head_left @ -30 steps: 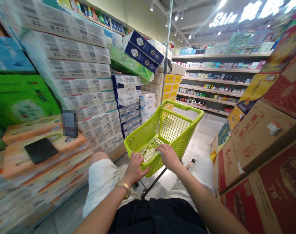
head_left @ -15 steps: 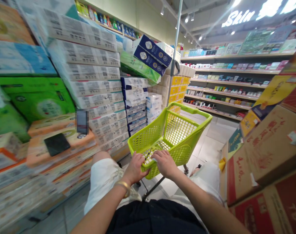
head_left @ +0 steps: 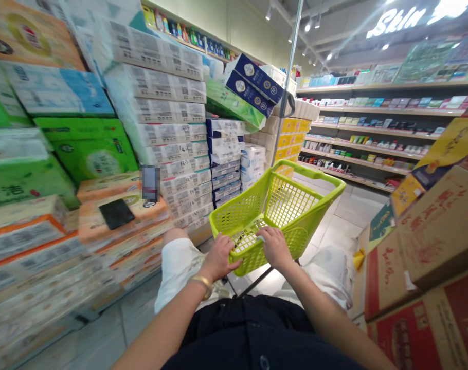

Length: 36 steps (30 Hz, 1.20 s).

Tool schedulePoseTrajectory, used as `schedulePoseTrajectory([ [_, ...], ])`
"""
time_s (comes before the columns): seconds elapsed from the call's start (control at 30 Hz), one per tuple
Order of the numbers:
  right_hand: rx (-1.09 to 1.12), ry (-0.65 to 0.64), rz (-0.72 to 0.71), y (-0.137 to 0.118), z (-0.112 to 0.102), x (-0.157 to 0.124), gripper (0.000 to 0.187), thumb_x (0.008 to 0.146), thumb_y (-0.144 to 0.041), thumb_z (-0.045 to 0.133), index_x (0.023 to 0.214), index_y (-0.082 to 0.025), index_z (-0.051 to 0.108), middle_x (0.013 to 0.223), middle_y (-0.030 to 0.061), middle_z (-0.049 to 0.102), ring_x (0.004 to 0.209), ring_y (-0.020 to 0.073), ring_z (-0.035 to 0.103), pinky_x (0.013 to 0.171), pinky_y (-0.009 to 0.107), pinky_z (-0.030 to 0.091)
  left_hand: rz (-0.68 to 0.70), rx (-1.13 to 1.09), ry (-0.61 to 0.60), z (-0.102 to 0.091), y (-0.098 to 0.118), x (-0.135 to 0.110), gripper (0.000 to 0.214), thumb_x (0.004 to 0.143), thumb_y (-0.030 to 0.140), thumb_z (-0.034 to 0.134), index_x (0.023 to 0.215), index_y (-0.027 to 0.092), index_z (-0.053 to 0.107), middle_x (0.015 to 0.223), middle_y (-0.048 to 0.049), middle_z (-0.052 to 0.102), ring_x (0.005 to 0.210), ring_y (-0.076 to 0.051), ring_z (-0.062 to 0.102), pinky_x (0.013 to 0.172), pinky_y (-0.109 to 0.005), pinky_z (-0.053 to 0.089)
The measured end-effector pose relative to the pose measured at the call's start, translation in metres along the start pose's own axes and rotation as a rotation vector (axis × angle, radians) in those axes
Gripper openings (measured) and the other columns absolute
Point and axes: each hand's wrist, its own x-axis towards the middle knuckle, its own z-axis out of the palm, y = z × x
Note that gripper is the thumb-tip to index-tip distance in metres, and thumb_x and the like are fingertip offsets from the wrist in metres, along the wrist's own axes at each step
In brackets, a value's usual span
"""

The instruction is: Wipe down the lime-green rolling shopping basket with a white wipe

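Shrink-wrapped tissue packs (head_left: 164, 103) rise in tall stacks along the left of the frame. At mid-left, a flat black case (head_left: 117, 214) lies on orange-banded packs (head_left: 122, 228). At lower centre, a lime-green plastic shopping basket (head_left: 291, 203) sits on a dark metal frame (head_left: 257, 281), just ahead of the person's knees. The left hand (head_left: 218, 258), with a gold bracelet (head_left: 201, 283) at its wrist, has its fingers (head_left: 231, 263) clenched over the basket's near rim. The right hand (head_left: 275, 246) grasps the same rim just beside it, its fingers (head_left: 267, 237) curled over onto the mesh. Past the basket, a metal pole (head_left: 290, 77) runs up at upper centre, beside navy-and-white boxes (head_left: 255, 85) and yellow packs (head_left: 291, 136). Shelves of small boxed goods (head_left: 373, 139) fill the upper right, and brown cardboard cartons (head_left: 430, 241) with red panels pile up at lower right.
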Motion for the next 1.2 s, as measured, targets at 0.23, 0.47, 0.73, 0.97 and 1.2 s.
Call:
schedulePoseTrajectory([
  [0.23, -0.003, -0.037, -0.039, -0.012, -0.001, 0.001, 0.046, 0.077, 0.002, 0.047, 0.109, -0.024, 0.068, 0.113, 0.0065, 0.066, 0.107, 0.0217, 0.054, 0.099, 0.036, 0.037, 0.0, -0.011, 0.021, -0.011, -0.006, -0.01, 0.026, 0.07, 0.038, 0.073, 0.077, 0.023, 0.053, 0.089, -0.0049, 0.062, 0.092, -0.024, 0.058, 0.104, -0.053, 0.042],
  [0.47, -0.007, -0.028, -0.021, -0.018, -0.001, 0.0, 0.045, 0.078, 0.001, 0.046, 0.109, -0.024, 0.068, 0.113, 0.0068, 0.067, 0.105, 0.0219, 0.054, 0.098, 0.037, 0.038, -0.015, -0.009, -0.004, -0.012, -0.006, -0.012, 0.026, 0.072, 0.039, 0.073, 0.077, 0.023, 0.053, 0.089, -0.0054, 0.061, 0.092, -0.025, 0.057, 0.103, -0.053, 0.042],
  [0.73, -0.028, -0.072, -0.036, -0.012, -0.008, 0.003, 0.046, 0.078, 0.001, 0.048, 0.11, -0.025, 0.068, 0.114, 0.005, 0.067, 0.106, 0.0216, 0.055, 0.097, 0.035, 0.039, 0.001, -0.01, -0.002, -0.015, -0.01, -0.013, 0.026, 0.072, 0.038, 0.073, 0.078, 0.023, 0.053, 0.089, -0.0055, 0.062, 0.092, -0.025, 0.058, 0.103, -0.055, 0.042],
  [0.97, -0.104, -0.025, 0.086, -0.003, -0.019, 0.006, 0.046, 0.076, 0.003, 0.046, 0.107, -0.022, 0.07, 0.112, 0.0094, 0.067, 0.104, 0.0243, 0.054, 0.099, 0.039, 0.038, 0.013, -0.031, 0.037, -0.01, -0.009, -0.011, 0.026, 0.071, 0.039, 0.072, 0.076, 0.023, 0.052, 0.089, -0.0053, 0.062, 0.093, -0.025, 0.057, 0.105, -0.055, 0.041],
  [1.2, -0.053, -0.062, -0.105, -0.042, 0.005, -0.001, 0.041, 0.083, -0.004, 0.05, 0.113, -0.025, 0.068, 0.116, 0.0068, 0.066, 0.104, 0.0224, 0.054, 0.096, 0.036, 0.039, 0.005, -0.03, 0.049, -0.008, -0.01, -0.008, 0.024, 0.07, 0.036, 0.072, 0.077, 0.022, 0.054, 0.089, -0.0066, 0.063, 0.093, -0.026, 0.058, 0.105, -0.055, 0.041],
])
